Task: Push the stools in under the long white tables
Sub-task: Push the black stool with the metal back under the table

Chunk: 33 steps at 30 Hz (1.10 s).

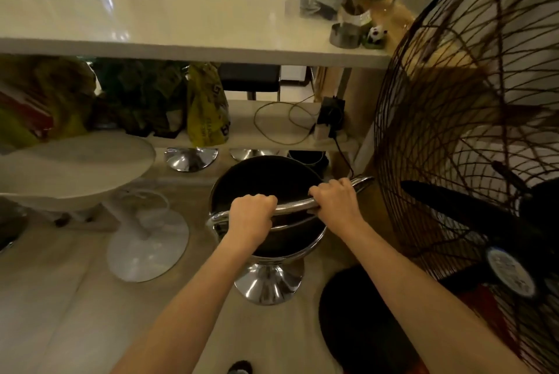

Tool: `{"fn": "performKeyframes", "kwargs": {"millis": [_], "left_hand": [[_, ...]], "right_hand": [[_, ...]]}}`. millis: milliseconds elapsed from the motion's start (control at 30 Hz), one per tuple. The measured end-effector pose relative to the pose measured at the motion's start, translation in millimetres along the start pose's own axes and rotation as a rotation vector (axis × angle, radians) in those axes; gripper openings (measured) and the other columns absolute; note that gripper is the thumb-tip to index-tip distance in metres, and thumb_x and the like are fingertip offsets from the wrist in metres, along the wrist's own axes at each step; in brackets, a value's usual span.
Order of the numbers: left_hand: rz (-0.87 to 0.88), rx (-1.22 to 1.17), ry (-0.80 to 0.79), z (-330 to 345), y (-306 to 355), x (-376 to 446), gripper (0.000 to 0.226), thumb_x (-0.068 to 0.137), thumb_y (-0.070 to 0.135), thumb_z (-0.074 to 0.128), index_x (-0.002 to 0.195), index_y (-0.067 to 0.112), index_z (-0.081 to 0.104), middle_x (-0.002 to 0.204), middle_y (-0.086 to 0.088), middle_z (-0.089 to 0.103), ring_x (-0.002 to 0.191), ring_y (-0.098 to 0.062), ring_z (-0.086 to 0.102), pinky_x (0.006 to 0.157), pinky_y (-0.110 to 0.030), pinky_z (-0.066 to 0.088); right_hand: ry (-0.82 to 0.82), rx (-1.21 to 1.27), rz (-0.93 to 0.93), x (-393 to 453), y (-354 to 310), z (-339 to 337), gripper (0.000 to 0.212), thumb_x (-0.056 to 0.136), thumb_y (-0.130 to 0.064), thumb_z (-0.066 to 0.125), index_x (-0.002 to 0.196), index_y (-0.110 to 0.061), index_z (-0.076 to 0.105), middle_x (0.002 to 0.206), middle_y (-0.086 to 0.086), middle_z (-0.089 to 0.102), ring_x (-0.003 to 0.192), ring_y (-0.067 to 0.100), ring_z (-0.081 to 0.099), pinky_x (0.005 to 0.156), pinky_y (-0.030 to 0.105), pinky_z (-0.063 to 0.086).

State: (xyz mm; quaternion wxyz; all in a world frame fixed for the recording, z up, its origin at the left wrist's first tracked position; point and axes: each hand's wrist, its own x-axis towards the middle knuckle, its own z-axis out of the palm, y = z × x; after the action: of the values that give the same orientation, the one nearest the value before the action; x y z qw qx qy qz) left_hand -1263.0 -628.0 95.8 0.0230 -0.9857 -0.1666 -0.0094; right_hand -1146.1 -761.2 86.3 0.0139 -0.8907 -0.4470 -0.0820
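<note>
At the far left, under the long white desk [187, 26], the lower shelf [272, 128] is crammed with blurred bags whose contents cannot be made out; only a yellow bag [205, 107] reads clearly. A white stool [75, 171] stands left of centre, its seat cut off by the frame edge and smeared with blur, its round base on the floor just short of the desk. Behind it, two chrome bases [190, 159] show below the shelf, their seats hidden.

In the middle the black stool [266, 189] stands in front of the desk, its seat's front edge near the shelf and its chrome foot still out on the floor. The left hand [251, 216] has its grip closed over the chrome back rail [293, 205]; the right hand [335, 204] is wrapped round the same rail further along.

A cable [281, 122] loops on the shelf beside a black plug block [331, 115]. To the right a large wire-caged fan [472, 131] stands just beside the stool, covering the desk's end and cut off by the frame.
</note>
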Motion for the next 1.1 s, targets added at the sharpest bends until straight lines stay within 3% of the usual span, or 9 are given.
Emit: {"fn": "performKeyframes", "kwargs": {"millis": [167,500,667,800,1000,1100], "left_hand": [[0.022,-0.03,0.051,3.6,-16.6,31.0,0.013,0.09,0.022,0.054,0.101,0.016,0.058,0.095,-0.001,0.067,0.088,-0.023,0.064,0.061,-0.029,0.034],[0.017,-0.009,0.028,4.0,-69.9,99.7,0.015,0.091,0.025,0.055,0.103,0.017,0.057,0.094,-0.002,0.067,0.089,-0.024,0.063,0.062,-0.031,0.036],[0.023,0.009,0.051,7.6,-86.1,124.8,0.014,0.09,0.023,0.056,0.103,0.018,0.057,0.095,0.0,0.066,0.088,-0.023,0.063,0.06,-0.03,0.034],[0.038,0.021,0.071,8.3,-96.9,138.1,0.014,0.09,0.025,0.055,0.103,0.018,0.058,0.094,0.0,0.067,0.089,-0.022,0.063,0.06,-0.029,0.033],[0.077,0.031,0.073,10.8,-107.5,144.7,0.016,0.09,0.026,0.056,0.104,0.018,0.058,0.093,0.0,0.067,0.088,-0.023,0.064,0.06,-0.03,0.034],[0.101,0.045,0.079,11.4,-114.5,142.9,0.021,0.09,0.03,0.056,0.108,0.019,0.058,0.094,0.0,0.068,0.088,-0.023,0.064,0.06,-0.03,0.034]], "right_hand": [[-0.013,-0.007,0.001,36.8,3.7,5.1,0.03,0.052,-0.023,0.088,0.069,-0.014,0.065,0.061,0.004,0.065,0.061,0.027,0.062,0.066,0.037,0.047],[-0.009,0.014,0.036,118.3,-3.7,18.9,0.023,0.079,-0.031,0.07,0.095,-0.015,0.065,0.087,0.004,0.068,0.09,0.027,0.059,0.085,0.039,0.036],[-0.053,-0.01,0.067,148.3,-5.5,20.3,0.026,0.064,-0.024,0.082,0.081,-0.011,0.067,0.072,0.009,0.068,0.076,0.031,0.062,0.074,0.04,0.042],[-0.042,-0.011,0.071,162.7,-6.9,24.8,0.028,0.061,-0.023,0.083,0.081,-0.011,0.067,0.071,0.009,0.068,0.073,0.031,0.062,0.072,0.039,0.042],[-0.004,-0.002,0.077,167.5,-12.7,24.8,0.027,0.065,-0.025,0.082,0.085,-0.013,0.068,0.075,0.007,0.069,0.077,0.03,0.062,0.075,0.038,0.042],[-0.026,0.016,0.093,165.2,-20.0,23.2,0.027,0.076,-0.027,0.073,0.097,-0.013,0.065,0.088,0.007,0.068,0.09,0.03,0.06,0.082,0.04,0.037]]}}
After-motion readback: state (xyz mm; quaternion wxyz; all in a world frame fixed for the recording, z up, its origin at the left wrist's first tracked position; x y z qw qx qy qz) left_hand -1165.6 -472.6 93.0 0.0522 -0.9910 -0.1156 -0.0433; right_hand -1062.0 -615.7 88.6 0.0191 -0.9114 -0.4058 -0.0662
